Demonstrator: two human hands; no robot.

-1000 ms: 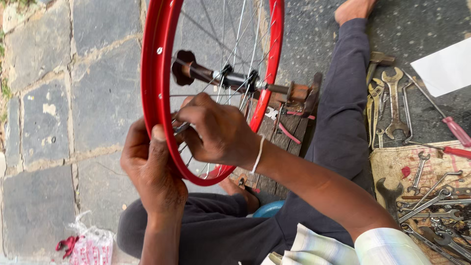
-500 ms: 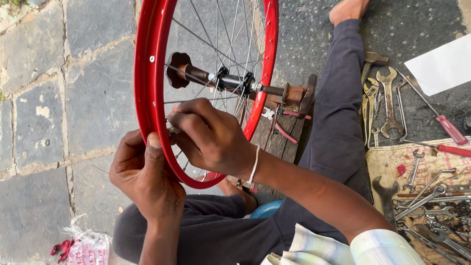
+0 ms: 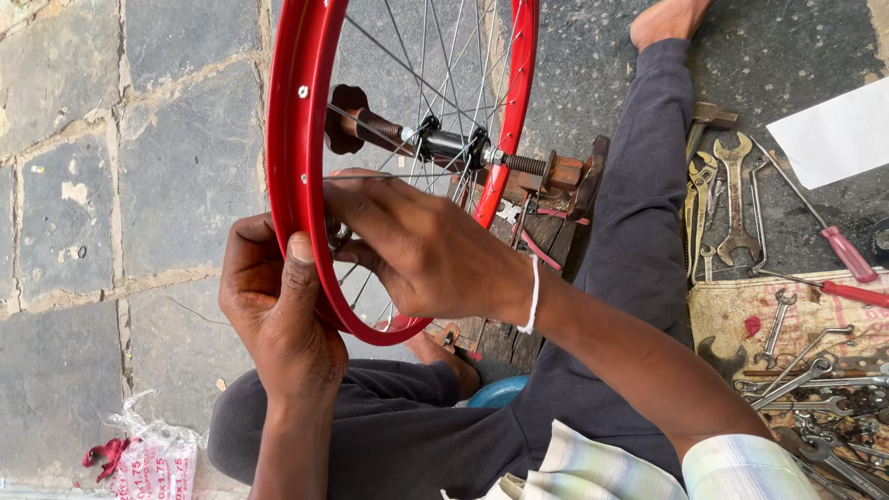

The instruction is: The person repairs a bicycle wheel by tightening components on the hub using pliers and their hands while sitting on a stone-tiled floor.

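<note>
Left hand (image 3: 278,315) cups the outer edge of the red wheel rim (image 3: 301,139), thumb pressed on it, fingers closed around it. Right hand (image 3: 426,245) reaches inside the rim, fingers pinched on a spoke (image 3: 356,116) end. Since the earlier frame both hands sit slightly lower on the rim. Right of the rim lie spanners (image 3: 736,199) and a red-handled screwdriver (image 3: 847,255); the hub axle (image 3: 444,146) crosses behind.

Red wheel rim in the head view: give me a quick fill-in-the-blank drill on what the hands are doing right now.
1. The left hand grips the rim, which is coloured ____.
2. The right hand reaches in among the thin metal ____.
3. The loose wrenches lie on the person's ____ side.

Missing words: red; spokes; right
</note>
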